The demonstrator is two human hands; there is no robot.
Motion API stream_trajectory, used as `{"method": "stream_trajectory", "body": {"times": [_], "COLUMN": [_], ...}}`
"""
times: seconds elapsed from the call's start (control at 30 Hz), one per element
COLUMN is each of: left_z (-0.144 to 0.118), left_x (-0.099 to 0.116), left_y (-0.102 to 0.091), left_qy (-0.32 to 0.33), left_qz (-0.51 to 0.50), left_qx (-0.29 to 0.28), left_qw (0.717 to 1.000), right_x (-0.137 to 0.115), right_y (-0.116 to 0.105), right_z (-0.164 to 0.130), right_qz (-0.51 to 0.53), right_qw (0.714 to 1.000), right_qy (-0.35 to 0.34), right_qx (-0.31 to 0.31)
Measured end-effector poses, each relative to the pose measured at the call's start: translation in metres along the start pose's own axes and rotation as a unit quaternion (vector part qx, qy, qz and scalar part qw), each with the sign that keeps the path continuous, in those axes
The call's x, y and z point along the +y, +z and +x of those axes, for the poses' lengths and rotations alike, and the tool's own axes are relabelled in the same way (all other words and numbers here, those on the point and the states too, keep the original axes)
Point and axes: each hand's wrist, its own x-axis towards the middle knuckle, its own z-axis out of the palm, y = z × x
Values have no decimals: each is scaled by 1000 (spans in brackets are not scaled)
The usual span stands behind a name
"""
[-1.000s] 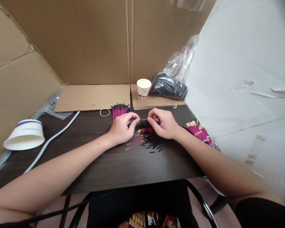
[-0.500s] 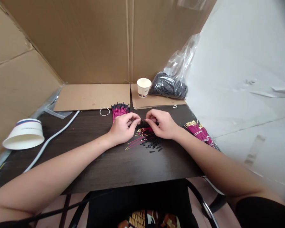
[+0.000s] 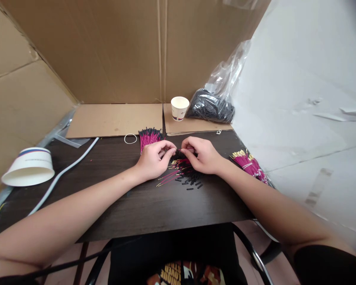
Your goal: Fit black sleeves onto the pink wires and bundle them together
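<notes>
Far left, a white paper bowl (image 3: pixel 28 167) sits upside down on the dark tabletop (image 3: pixel 142 206), and a white cable (image 3: pixel 65 171) runs diagonally past it toward the cardboard flap (image 3: pixel 115 120) at the back. Next along, a white rubber band (image 3: pixel 130 138) lies just beside a bundle of magenta wires with black tips (image 3: pixel 149 137). The left hand (image 3: pixel 154 158) rests right in front of that bundle, fingers (image 3: pixel 168 149) curled in and pinched together at the tips; whatever they hold is too small to make out. Its fingertips meet those of the right hand (image 3: pixel 202 154), whose fingers (image 3: pixel 187 149) are also bunched tight, and what they grip cannot be told either. Directly beneath the two hands lies a loose heap of magenta wires (image 3: pixel 174 174) with gold ends, mixed with short black sleeves (image 3: pixel 192 183) scattered toward the near edge. Behind the hands, a paper cup (image 3: pixel 179 108) stands upright on cardboard, touching a clear plastic bag of black pieces (image 3: pixel 210 107). Far right, another bundle of magenta wires with gold tips (image 3: pixel 249 163) lies at the tabletop's edge.
</notes>
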Motion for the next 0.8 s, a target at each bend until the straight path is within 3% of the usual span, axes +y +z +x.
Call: {"method": "stream_trajectory", "body": {"times": [0.4,0.63,0.8], "left_z": [-1,-2,-1], "left_x": [-4,-4,1], "left_y": [0,-5,-5], "left_qy": [-14,-23,-10], "left_qz": [-4,-52,-20], "left_qx": [-1,-3,-18], "left_qw": [1000,998,1000], "right_x": [-3,-7,-2], "right_y": [-2,-3,3], "right_z": [2,4,4], "right_qz": [-8,19,108], "right_qw": [1000,996,985], "right_qy": [-5,28,88], "right_qx": [-3,84,104]}}
